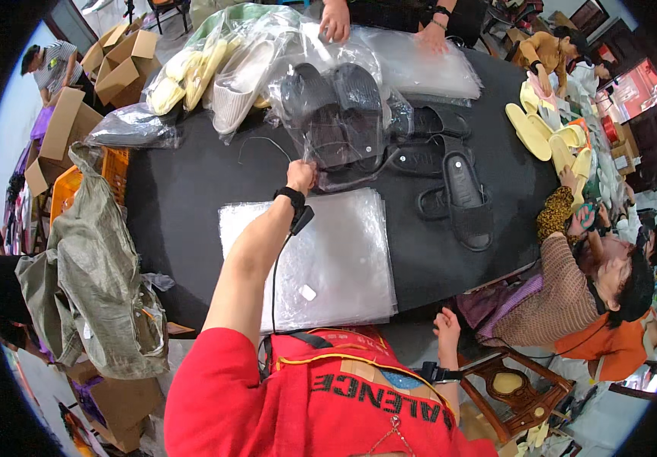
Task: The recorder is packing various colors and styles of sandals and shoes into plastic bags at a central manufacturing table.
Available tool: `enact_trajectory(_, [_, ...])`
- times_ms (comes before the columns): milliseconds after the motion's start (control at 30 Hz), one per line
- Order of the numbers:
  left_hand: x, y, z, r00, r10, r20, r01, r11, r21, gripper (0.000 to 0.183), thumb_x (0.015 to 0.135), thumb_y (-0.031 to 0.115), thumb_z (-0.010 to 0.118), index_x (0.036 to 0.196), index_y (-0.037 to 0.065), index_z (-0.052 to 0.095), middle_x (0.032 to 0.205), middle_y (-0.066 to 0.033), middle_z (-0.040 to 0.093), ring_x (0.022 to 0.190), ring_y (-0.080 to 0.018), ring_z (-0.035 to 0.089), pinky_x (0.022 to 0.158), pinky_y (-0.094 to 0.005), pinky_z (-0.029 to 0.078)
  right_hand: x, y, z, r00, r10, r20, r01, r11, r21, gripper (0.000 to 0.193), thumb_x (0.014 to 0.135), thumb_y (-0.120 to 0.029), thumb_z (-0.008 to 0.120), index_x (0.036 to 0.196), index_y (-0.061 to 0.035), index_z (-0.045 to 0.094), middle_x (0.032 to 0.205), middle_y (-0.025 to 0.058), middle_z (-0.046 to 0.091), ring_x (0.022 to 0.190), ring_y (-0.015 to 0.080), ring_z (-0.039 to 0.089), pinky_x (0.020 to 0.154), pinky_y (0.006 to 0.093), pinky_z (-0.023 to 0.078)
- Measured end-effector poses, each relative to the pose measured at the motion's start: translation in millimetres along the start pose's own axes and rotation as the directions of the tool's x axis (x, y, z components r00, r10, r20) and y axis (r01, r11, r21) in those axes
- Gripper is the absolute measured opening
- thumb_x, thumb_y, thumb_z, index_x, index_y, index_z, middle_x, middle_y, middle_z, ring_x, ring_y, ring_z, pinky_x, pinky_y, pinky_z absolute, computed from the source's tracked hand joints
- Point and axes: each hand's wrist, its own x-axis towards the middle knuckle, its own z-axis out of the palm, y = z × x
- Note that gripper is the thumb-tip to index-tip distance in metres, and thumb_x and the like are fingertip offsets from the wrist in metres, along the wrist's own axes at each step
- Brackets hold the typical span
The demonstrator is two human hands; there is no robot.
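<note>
My left hand (300, 176) is stretched over the black table, its closed fingers at the near edge of a clear plastic bag (321, 145). Inside that bag lies a pair of black slippers (357, 103). Under my left forearm rests a stack of flat clear bags (336, 259) with a small white label on it. My right hand (447, 329) hangs by the table's near edge, fingers loosely bent and slightly apart, nothing visible in it. Several loose black slippers (467, 198) lie right of the bagged pair.
Bagged yellow slippers (205, 72) and a bagged pale slipper (243, 84) lie at the far left. Across the table, another person's hands (336, 21) touch more clear bags (427, 68). Co-workers and yellow slippers (528, 131) are at the right. A grey-green sack (96, 266) hangs left.
</note>
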Motion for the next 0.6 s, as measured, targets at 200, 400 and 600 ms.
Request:
enact_trajectory(200, [-57.1,114.8,-14.7,0.898,0.368,0.242,-0.317,0.922,-0.224,0.02,0.087,0.023,0.051,0.074,0.008,0.052,0.056,0.0032,0.045,0.048,-0.0056,0.041,0.045,-0.0202,0.033,33.2,-50.7,40.2,0.966,-0.197,0.164,0.187,0.979,0.076,0.03,0.085,-0.018,0.056,0.113,-0.0092,0.051,0.095,-0.0022,0.054,0.08,0.0066,0.051,0.066,0.0207,0.04])
enact_trajectory(400, [-168.2,196.5,-16.9,0.792,0.416,0.447,-0.27,0.895,-0.354,0.016,0.088,0.02,0.051,0.093,0.006,0.057,0.072,0.0069,0.051,0.058,-0.0003,0.042,0.052,-0.0146,0.034,5.5,-135.7,133.8,0.795,-0.341,0.502,0.22,0.933,0.286,0.05,0.088,-0.041,0.045,0.126,-0.0084,0.039,0.109,0.008,0.054,0.096,0.015,0.052,0.078,0.0289,0.042])
enact_trajectory(600, [-259.1,196.3,-49.2,0.702,0.284,0.653,-0.032,0.929,-0.369,0.015,0.083,0.014,0.053,0.092,0.001,0.054,0.066,-0.0019,0.052,0.051,-0.0069,0.046,0.046,-0.0222,0.036,-26.6,-121.0,219.2,0.384,-0.067,0.921,-0.64,0.7,0.318,0.073,0.083,-0.059,0.037,0.134,-0.0087,0.024,0.122,0.0097,0.049,0.103,0.0226,0.05,0.088,0.0417,0.038])
